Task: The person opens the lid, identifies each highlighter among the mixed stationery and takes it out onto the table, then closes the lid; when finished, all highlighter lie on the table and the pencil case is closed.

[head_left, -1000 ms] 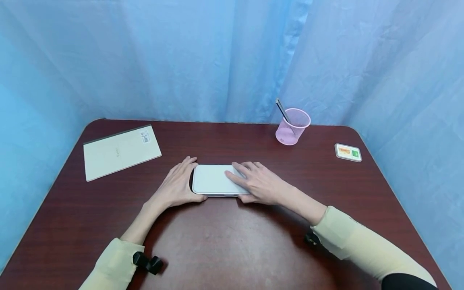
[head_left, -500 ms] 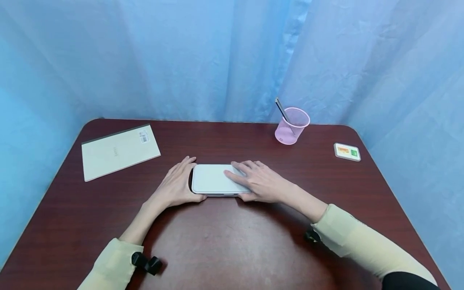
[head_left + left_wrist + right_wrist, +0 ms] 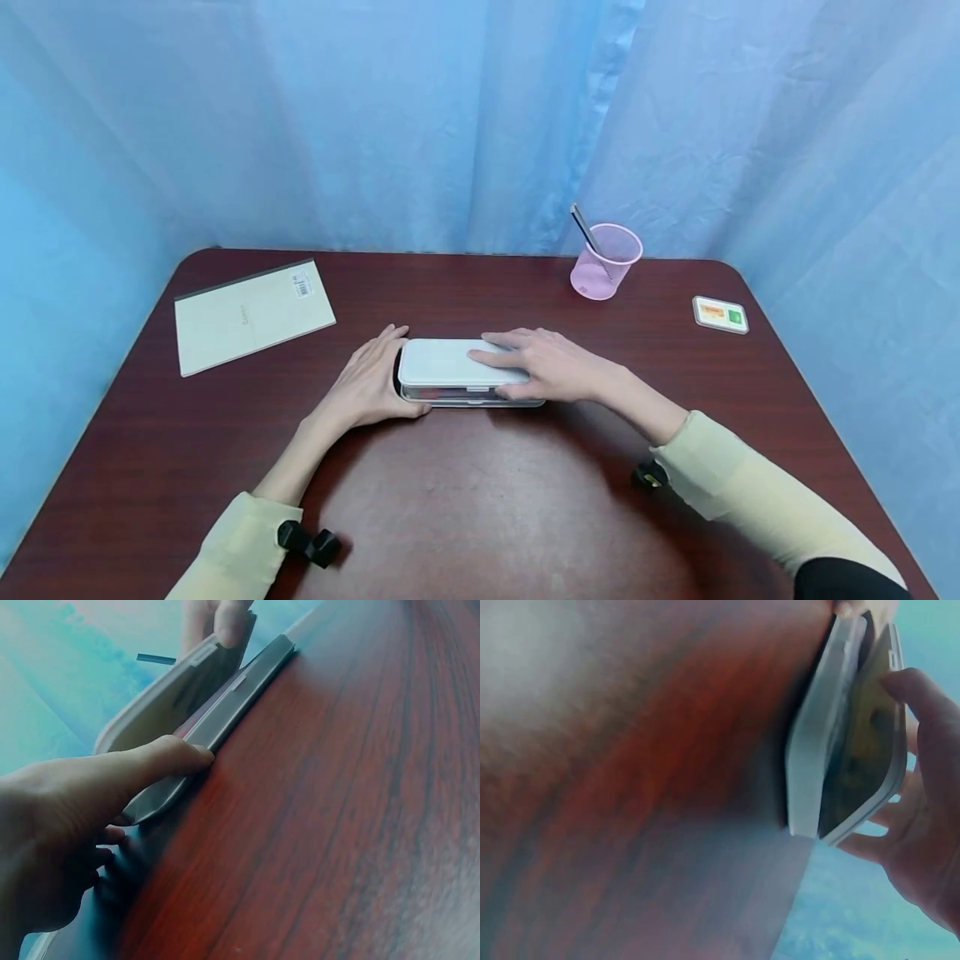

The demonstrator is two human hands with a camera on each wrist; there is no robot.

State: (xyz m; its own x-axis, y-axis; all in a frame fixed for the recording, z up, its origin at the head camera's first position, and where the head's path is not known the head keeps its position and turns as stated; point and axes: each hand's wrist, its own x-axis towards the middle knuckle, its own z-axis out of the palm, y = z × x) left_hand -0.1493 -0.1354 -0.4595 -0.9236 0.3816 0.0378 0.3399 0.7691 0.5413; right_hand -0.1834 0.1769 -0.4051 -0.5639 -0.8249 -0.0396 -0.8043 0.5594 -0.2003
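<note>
A white oblong pencil case (image 3: 437, 363) lies at mid-table, its hinged lid partly raised along the near side. My left hand (image 3: 366, 385) grips the left end of the case, thumb on the front edge of the base (image 3: 238, 705). On the other end, my right hand (image 3: 561, 367) holds the lid, its thumb under the front rim and its fingers over the top. The right wrist view shows the lid's underside (image 3: 871, 735) tilted away from the base. A dark gap lies between lid and base; what is inside is too unclear to tell.
A pale notebook (image 3: 251, 318) with a dark spine lies at the back left. A pink mesh cup (image 3: 596, 279) with pens stands at the back right. Farther right lies a small clear case (image 3: 720, 315) with orange and green pieces. Blue curtains (image 3: 375, 125) surround the table.
My right hand has lifted the front of the lid, and a gap now shows between lid and base. The left hand has stayed on the case's left end.
</note>
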